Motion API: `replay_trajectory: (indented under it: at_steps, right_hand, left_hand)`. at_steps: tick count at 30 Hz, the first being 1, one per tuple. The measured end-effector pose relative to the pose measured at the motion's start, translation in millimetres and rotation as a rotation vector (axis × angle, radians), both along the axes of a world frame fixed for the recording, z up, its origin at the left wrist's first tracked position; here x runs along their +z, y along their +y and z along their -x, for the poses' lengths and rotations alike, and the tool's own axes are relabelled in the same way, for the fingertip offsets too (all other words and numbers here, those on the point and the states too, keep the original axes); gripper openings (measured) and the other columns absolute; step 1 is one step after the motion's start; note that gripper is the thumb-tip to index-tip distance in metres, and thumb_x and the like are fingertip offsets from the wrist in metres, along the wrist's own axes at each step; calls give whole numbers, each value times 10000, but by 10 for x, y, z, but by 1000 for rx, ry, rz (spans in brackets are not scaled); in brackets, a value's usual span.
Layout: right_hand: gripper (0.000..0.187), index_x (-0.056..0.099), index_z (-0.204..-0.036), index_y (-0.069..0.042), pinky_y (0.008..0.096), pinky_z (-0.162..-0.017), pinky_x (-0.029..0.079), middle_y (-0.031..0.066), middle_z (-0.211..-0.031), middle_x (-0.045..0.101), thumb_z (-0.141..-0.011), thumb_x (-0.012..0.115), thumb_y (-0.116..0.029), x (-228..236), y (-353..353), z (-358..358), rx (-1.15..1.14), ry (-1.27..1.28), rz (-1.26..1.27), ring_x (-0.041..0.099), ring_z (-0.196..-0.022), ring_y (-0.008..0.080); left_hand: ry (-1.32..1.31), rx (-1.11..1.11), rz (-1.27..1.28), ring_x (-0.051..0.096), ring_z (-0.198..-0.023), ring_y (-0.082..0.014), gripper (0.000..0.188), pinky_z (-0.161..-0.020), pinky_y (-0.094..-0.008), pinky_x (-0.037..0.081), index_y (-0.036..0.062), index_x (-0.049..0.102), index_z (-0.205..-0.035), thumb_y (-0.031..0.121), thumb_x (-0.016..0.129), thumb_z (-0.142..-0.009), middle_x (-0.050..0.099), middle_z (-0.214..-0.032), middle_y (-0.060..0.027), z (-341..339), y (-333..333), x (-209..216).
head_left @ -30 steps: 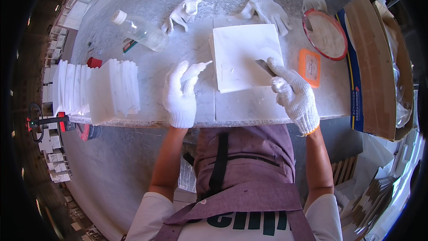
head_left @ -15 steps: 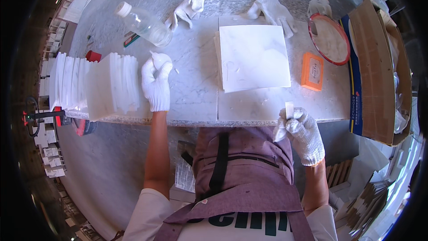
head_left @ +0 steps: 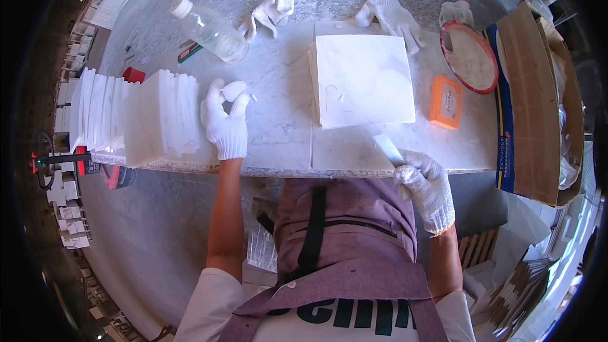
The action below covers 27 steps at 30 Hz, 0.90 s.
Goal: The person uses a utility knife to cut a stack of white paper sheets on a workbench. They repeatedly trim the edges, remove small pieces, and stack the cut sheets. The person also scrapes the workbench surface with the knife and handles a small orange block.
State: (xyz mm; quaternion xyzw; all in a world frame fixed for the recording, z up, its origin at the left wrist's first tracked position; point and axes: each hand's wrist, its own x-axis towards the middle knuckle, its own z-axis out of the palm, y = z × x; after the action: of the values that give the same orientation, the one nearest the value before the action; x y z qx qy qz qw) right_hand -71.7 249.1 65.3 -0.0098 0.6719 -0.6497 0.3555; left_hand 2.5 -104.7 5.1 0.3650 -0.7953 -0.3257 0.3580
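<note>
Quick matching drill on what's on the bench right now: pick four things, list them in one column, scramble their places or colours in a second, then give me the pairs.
Things:
1. plastic bottle
2. orange block
3. red-rimmed dish
4. square white tile

Places or states:
A. flat at bench centre
B. on its side, far left of bench
C. just right of the tile
D. far right, beside the cardboard box

Pairs: 1-B, 2-C, 3-D, 4-A

two gloved hands, the left hand (head_left: 226, 120) and right hand (head_left: 427, 187), are showing; two spare gloves (head_left: 273, 7) are lying beside one plastic bottle (head_left: 209, 28), one orange block (head_left: 445, 102) and one red-rimmed dish (head_left: 470, 57).
</note>
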Motion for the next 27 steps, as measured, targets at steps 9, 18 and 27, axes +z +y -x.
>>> replay_trajectory:
  at_steps: [9,18,27]
  right_hand:
    - [380,612,-1241,39,229,-589,472,23,-815,621,-922,631,-167,84,-121,36,-62,-18,22,551,-661,81]
    - [361,617,-1233,44,234,-584,475,32,-806,622,-916,618,-127,65,-138,39,-86,-28,3,548,-645,87]
    - [381,603,-1255,53,239,-581,470,26,-794,609,-911,613,-110,42,-174,52,-22,3,18,538,-642,87]
  left_hand:
    - [-115,-53,140,602,-987,-252,399,-926,-387,445,29,649,-1158,91,761,-781,688,-1024,-96,-80,-79,-72]
    - [47,27,33,659,-881,-173,191,-829,-306,498,28,704,-1008,64,723,-821,721,-951,-67,-155,-128,-26]
    - [-115,13,183,659,-855,-219,233,-803,-346,502,61,710,-1022,110,753,-798,712,-933,-75,-141,-174,-104]
